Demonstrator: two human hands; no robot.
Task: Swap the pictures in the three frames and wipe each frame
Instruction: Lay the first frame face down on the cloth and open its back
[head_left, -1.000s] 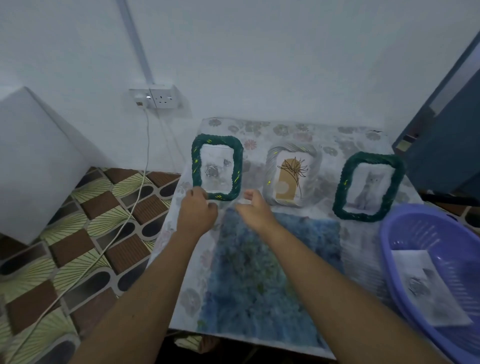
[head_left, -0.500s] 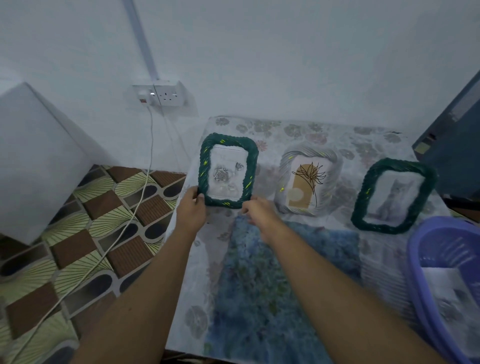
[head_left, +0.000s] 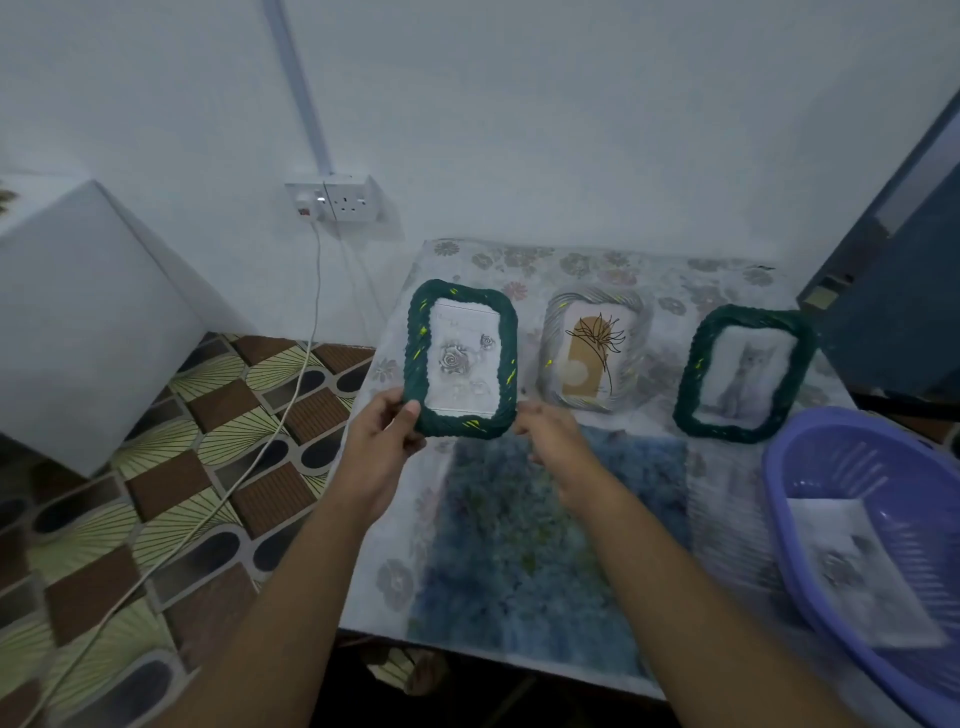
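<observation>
A dark green braided frame (head_left: 461, 358) with a grey rose picture is held upright above the table's left side. My left hand (head_left: 382, 441) grips its lower left corner, thumb on the front. My right hand (head_left: 548, 434) holds the lower right corner, slightly blurred. A silver frame (head_left: 592, 353) with a brown plant picture stands in the middle. Another green frame (head_left: 743, 379), with a grey cat picture, leans at the right. A fluffy blue cloth (head_left: 545, 530) lies on the table below my hands.
The floral-covered table (head_left: 571, 260) stands against a white wall. A purple basket (head_left: 779, 467) at the right holds a loose picture (head_left: 852, 566). A wall socket (head_left: 337, 200) with a white cable (head_left: 291, 410), a white box (head_left: 78, 322) and a dark door (head_left: 909, 312) surround it.
Both hands have lifted the rose frame off the table and brought it up, closer to the camera. The other two frames have not moved.
</observation>
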